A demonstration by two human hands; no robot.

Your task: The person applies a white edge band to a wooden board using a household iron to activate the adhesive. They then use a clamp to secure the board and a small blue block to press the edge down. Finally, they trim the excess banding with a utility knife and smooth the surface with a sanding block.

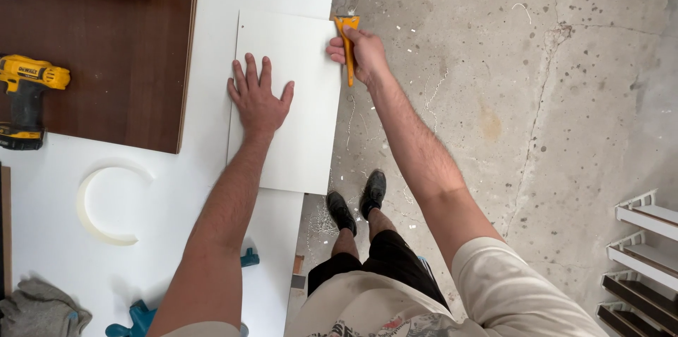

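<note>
Fingers of the left hand (258, 100) lie spread and flat on a white panel (296, 139), palm down, holding nothing; the panel's left edge runs just beside the little finger, and its far edge lies a little beyond the fingertips. The panel rests on a white bench (205, 188) and its right edge overhangs the bench toward the floor (530, 97).

The right hand (360, 54) is clamped around the handle of a yellow scraper (347, 44), fingers curled tight on it, thumb on top. The scraper's wide head sits just past the knuckles, at the panel's far right corner, touching its edge; the handle runs back along that edge under the fingers.

Left of the left hand's fingers, well apart, a dark brown board (106, 61) lies on the bench, with a yellow drill (27, 97) at its left side. Nearer the person than the left wrist there is a white ring-shaped offcut (95, 217). A grey rag (39, 309) and a teal clamp (141, 317) lie by the elbow. Below the right forearm, two black shoes (357, 203) stand on the floor among white shavings (321, 224).
</note>
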